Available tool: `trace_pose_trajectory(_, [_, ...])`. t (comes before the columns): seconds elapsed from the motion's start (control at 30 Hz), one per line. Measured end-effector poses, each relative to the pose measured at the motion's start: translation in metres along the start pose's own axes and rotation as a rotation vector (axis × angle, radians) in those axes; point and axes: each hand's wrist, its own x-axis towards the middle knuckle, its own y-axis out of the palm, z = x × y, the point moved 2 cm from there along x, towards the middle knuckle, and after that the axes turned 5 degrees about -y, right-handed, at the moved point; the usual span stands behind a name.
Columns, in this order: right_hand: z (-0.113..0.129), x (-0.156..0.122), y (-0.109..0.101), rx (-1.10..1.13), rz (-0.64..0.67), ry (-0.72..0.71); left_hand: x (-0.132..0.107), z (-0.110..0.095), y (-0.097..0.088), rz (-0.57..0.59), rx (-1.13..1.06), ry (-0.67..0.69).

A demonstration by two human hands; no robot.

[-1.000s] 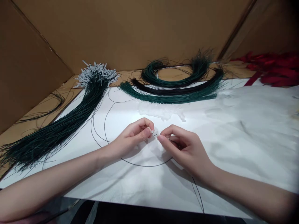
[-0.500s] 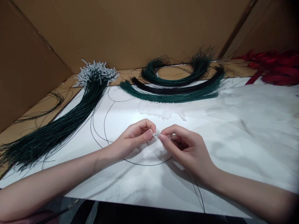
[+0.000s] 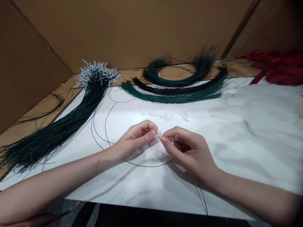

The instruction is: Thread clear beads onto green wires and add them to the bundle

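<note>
My left hand (image 3: 140,138) is closed in a pinch, with a small white bead (image 3: 156,136) at the thumb and fingertip. Facing it, my right hand (image 3: 186,146) pinches a thin dark wire (image 3: 158,137) whose short end spans the small gap to the bead. More of the dark wire (image 3: 151,166) curves below both hands, over the white sheet. Just beyond my hands lies a loose patch of small white beads (image 3: 165,113). Whether the wire's tip passes through the bead is too small to tell.
On the left lies a long bundle of dark green wires (image 3: 78,119) tipped with white beads (image 3: 97,74). Curved bundles of green wire (image 3: 172,98) and black wire (image 3: 175,90) lie at the back. Red ribbon (image 3: 281,69) is heaped back right. Cardboard walls (image 3: 132,31) enclose the white sheet (image 3: 236,135).
My right thumb and fingertip have shifted very slightly left, towards the left hand. Otherwise both hands keep the same pinch, and the bundles have not moved.
</note>
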Motion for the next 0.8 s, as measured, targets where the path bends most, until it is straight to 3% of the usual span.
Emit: trace_pose_trajectory(0.8, [0.005, 0.001, 0.0, -0.042, -0.034, -0.059, -0.004, 0.002, 0.013, -0.161, -0.018, 0.059])
